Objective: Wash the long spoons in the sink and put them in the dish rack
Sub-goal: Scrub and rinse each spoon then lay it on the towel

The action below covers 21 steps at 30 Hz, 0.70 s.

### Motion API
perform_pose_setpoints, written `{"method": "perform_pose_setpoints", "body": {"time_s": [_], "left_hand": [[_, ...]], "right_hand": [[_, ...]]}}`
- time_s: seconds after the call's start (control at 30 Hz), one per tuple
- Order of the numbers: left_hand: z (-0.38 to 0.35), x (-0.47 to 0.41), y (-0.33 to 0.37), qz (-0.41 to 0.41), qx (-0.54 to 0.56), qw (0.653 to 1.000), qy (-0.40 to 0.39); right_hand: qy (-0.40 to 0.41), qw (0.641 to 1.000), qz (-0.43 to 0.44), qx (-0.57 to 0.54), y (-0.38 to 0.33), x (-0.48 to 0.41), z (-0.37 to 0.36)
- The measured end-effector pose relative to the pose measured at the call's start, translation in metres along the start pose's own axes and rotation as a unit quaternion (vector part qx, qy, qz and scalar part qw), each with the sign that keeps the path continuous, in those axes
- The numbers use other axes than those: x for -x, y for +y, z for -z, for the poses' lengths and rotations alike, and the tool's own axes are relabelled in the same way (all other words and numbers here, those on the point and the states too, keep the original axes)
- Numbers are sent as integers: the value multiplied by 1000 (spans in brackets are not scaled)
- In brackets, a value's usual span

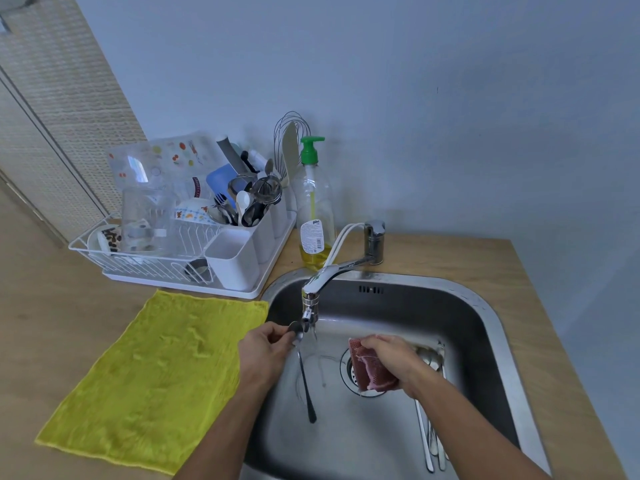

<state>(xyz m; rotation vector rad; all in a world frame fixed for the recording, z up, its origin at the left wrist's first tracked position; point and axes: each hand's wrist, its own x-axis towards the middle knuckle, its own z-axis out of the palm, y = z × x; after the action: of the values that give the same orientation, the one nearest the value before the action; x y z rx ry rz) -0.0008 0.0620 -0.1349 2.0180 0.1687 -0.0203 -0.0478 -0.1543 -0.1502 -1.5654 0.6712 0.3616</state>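
your left hand (266, 348) reaches in over the left rim of the sink (491, 323). its fingers and thumb pinch a long spoon (304, 379) by the bowl end, just under the faucet spout (322, 282). the handle hangs down and toward you, over the basin floor. your right hand (391, 358) is curled around a pink scrubbing pad (367, 368), held over the drain (346, 372) and apart from the spoon. more long spoons (429, 441) lie on the basin floor along the right wall, their bowls behind your right hand. the left wall stands close to your left wrist; the basin between your hands is open. the dish rack (138, 265) sits on the counter beyond the sink's left corner, with a yellow cloth (156, 375) spread flat before it and a soap bottle (315, 216) at its right.
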Motion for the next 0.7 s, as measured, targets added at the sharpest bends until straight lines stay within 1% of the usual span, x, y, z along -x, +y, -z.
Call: {"method": "perform_pose_setpoints", "body": {"time_s": [0.13,0.23,0.47,0.63,0.7], "left_hand": [[1,0,4,-2,-3,1000,8],[2,0,6,5,3,1000,-8],[21,-25,27,14,28,999,-14],[51,-55,35,6,-38,998,-47],[63,-65,34,8,-47,997,-55]], "right_hand": [[1,1000,1,3,-2,-1,0],[3,1000,-2,2,-4,0,0],[12,1000,-11,-2,-6,2,-1],[25,999,-20,-6,-4,5,-3],[34,999,-24,-8,-4,5,-3]]}}
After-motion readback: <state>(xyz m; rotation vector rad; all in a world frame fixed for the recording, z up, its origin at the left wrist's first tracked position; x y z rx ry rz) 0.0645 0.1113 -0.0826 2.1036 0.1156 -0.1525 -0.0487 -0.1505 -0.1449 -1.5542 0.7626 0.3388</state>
